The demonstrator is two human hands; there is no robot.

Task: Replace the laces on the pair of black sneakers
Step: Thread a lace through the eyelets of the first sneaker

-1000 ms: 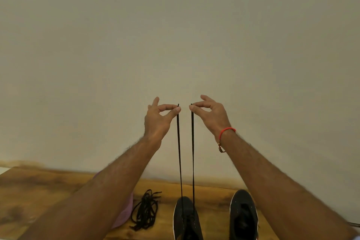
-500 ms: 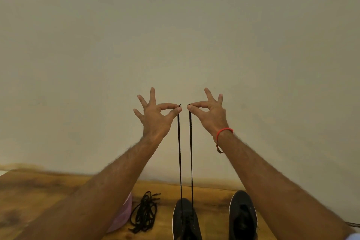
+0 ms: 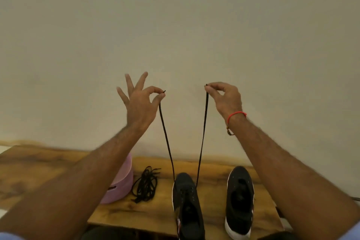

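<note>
sneaker [image 3: 190,208] heel cropped, purple container [image 3: 121,183] half hidden

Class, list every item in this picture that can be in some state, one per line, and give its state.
Left hand: raised, pinching one lace tip, other fingers spread.
Right hand: raised, pinching the other tip.
Lace: both ends pulled up, running into the left sneaker.
Left sneaker: on the table, being laced.
Right sneaker: upright, no lace visible.
Spare laces: loose bundle on the table.
Pink box: partly hidden by the forearm.

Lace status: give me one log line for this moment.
left hand pinches lace end | right hand pinches other end | lace runs to left sneaker | right sneaker unlaced
</note>
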